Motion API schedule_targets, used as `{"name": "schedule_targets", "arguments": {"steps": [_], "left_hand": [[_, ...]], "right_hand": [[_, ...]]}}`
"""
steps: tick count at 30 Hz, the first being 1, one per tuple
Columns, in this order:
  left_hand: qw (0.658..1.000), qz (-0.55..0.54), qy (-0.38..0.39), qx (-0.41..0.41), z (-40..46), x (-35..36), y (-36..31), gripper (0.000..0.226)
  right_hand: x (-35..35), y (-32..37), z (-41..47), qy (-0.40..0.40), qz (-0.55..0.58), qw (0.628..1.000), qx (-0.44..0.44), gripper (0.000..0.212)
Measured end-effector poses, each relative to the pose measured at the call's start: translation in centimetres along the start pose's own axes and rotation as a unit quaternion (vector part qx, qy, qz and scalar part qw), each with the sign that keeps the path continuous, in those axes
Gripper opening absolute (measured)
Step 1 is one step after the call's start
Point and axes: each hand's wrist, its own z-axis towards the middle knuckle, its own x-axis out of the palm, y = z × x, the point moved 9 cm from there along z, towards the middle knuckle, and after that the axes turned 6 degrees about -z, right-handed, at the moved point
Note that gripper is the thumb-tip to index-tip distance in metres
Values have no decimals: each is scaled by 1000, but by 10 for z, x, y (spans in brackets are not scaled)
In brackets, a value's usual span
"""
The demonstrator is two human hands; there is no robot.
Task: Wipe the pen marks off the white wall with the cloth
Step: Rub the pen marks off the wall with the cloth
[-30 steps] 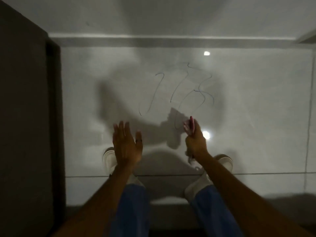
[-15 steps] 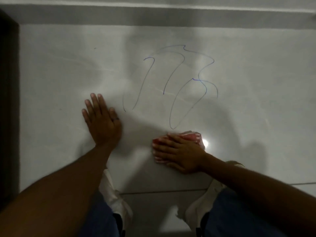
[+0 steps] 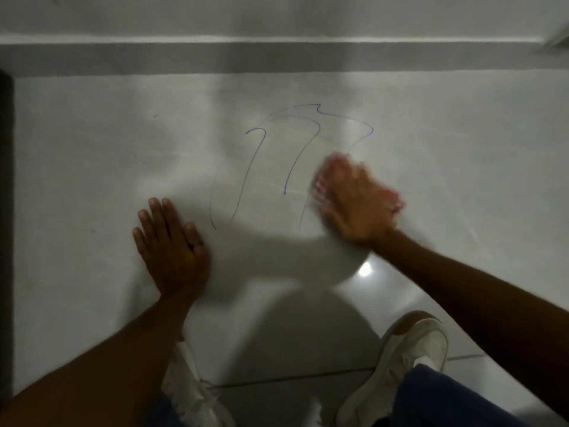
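Thin blue pen marks (image 3: 255, 167) loop across the glossy white surface (image 3: 462, 155) in the middle of the view. My right hand (image 3: 358, 208) presses a pink and white cloth (image 3: 391, 200) flat on the right-hand part of the marks; both are motion-blurred and the cloth shows only around my fingers. My left hand (image 3: 172, 245) lies flat, fingers apart, just left of the marks, with a ring on one finger.
A grey band (image 3: 277, 58) runs across the top where the white surface ends. A dark edge (image 3: 6, 211) stands at the far left. My two white shoes (image 3: 409, 355) and blue trouser legs show at the bottom, beside a tile joint.
My right hand has slid the cloth up and right onto the right-hand loop of the marks, part of which is gone. My left hand stays flat in place.
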Motion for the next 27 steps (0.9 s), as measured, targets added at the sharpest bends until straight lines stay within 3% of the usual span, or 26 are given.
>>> {"name": "schedule_targets", "arguments": {"steps": [1,3,4,5,6,9,12,14,15,16,18,21,24,26,27], "left_hand": [[1000,-3,4,-4,0,1,0,61],[1000,-7,8,-15,2,1,3,62],[1000,-11,10,-15,2,1,2,62],[1000,-14,12,-13,2,0,0,62],[1000,-13,11,-13,2,-1,-1,62],[1000,-6,1,-15,2,-1,-1,62],[1000,-3,0,-7,2,1,2,62],[1000,-2,-4,-5,2,1,2,62],[1000,0,-8,-3,2,1,2,62],[1000,2,-11,-2,1,1,2,62],[1000,4,-16,0,2,2,3,62],[1000,4,-18,3,1,3,6,61],[1000,-5,-17,-1,0,3,5,61],[1000,-11,-12,1,0,2,3,61],[1000,-12,-10,2,0,2,1,61]], "right_hand": [[16,36,-26,29,-10,988,-153,67],[39,85,-95,82,-22,893,-443,61],[42,87,-115,90,-19,843,-530,59],[41,79,-119,99,-17,818,-567,58],[39,66,-107,102,-25,820,-562,57],[16,4,-27,55,-51,913,-401,54],[-24,-82,54,-17,-48,993,-106,63],[-39,-133,80,-27,12,989,147,69],[-42,-139,86,-29,23,975,221,69],[-45,-130,92,-28,11,970,241,68],[-43,-81,97,-17,-17,988,151,71],[-21,27,49,6,-24,992,-127,69],[10,119,-57,46,46,903,-425,57],[19,132,-88,70,42,839,-539,52],[19,127,-84,74,36,823,-562,51]]}}
